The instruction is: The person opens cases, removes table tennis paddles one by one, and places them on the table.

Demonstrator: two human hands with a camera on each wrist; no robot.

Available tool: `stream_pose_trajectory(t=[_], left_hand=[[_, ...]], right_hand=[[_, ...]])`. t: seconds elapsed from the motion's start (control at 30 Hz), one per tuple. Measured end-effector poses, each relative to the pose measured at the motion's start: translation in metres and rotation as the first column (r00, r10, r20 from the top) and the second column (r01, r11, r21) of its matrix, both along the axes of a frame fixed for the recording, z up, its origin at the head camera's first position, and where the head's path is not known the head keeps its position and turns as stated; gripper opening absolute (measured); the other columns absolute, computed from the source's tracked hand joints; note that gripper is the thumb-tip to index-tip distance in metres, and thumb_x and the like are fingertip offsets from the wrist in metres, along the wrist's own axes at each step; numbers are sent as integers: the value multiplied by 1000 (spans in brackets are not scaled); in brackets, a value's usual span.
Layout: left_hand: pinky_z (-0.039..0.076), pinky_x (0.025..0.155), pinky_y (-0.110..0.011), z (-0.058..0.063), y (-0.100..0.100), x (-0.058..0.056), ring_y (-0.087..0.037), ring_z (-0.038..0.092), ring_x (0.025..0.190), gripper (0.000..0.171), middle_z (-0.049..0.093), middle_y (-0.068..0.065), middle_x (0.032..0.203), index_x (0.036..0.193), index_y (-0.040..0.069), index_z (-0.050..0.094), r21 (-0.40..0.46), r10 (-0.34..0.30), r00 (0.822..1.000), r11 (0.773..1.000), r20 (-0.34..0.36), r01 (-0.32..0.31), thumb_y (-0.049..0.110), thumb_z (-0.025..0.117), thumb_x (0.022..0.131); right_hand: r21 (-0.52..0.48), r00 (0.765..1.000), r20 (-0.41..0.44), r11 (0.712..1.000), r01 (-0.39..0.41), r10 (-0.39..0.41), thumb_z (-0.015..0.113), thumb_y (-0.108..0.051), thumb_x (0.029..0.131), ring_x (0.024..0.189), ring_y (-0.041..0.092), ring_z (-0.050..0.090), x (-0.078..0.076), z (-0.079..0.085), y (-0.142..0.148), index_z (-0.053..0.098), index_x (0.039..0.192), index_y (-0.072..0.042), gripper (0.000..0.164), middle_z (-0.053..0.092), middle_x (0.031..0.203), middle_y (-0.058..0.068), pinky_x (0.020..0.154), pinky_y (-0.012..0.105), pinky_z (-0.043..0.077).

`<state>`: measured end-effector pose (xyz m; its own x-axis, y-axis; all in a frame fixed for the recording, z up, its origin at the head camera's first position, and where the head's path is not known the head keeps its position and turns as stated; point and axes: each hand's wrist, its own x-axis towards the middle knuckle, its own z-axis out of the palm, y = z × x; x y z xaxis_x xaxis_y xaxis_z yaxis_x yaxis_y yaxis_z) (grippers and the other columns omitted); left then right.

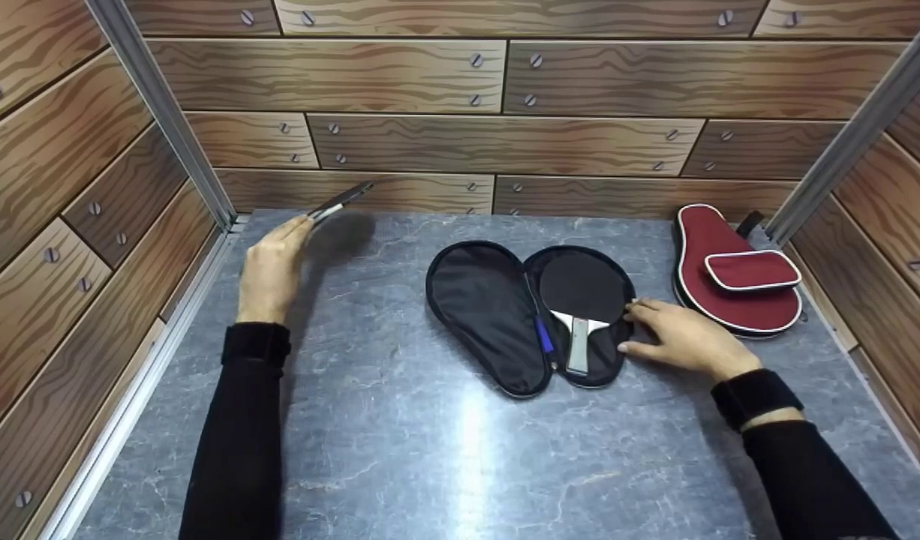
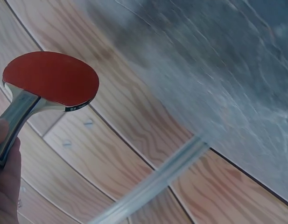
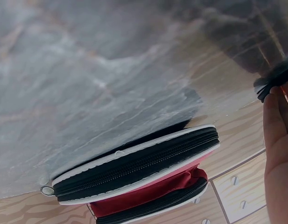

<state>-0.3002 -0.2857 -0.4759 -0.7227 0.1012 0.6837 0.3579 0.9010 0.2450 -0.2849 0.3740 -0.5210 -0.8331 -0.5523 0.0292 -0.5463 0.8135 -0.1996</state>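
Note:
My left hand (image 1: 271,262) grips a table tennis paddle (image 2: 52,77) by its handle, raised near the back left. The paddle's red face shows in the left wrist view; in the head view it appears nearly edge-on. A black paddle case (image 1: 482,300) lies unzipped and spread flat at the middle of the table. In its right half sits a second paddle (image 1: 584,289), black face up, handle toward me. Fairly straight fingers of my right hand (image 1: 681,337) touch the right rim of that half, with the thumb spread a little below.
Beyond my right hand lies a red paddle case (image 1: 730,277) with white piping and a small front pocket, near the right wall. Wood-patterned walls (image 1: 400,75) enclose the grey marbled table (image 1: 385,450) at back and sides. A metal rail (image 1: 141,390) runs along the left edge.

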Motion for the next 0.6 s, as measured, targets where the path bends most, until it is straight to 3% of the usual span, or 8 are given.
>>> stream_pose_trajectory(t=[0.17,0.37,0.6], left_hand=[[65,116,-63,-1,-14,1,-53,79,135,31,80,-26,148,142,-3,81,44,42,998,998,47,-44,2,71,112],[61,122,-66,0,-29,3,-55,75,141,41,76,-25,156,148,-1,78,70,89,986,993,138,-99,-11,68,109],[61,118,-71,-5,-45,3,-57,75,138,38,77,-24,154,145,-1,79,74,125,980,988,154,-137,-10,66,110]], right_hand=[[3,1000,7,1000,2,-2,82,-51,109,154,52,67,0,0,0,77,147,-2,62,71,160,31,130,69,54],[-3,1000,9,1000,3,-3,82,-51,108,155,52,66,-1,-1,0,77,146,-2,62,71,160,30,130,69,53],[-3,1000,7,1000,3,-3,82,-50,109,156,53,65,0,0,0,77,147,-1,63,71,159,31,131,69,53]])
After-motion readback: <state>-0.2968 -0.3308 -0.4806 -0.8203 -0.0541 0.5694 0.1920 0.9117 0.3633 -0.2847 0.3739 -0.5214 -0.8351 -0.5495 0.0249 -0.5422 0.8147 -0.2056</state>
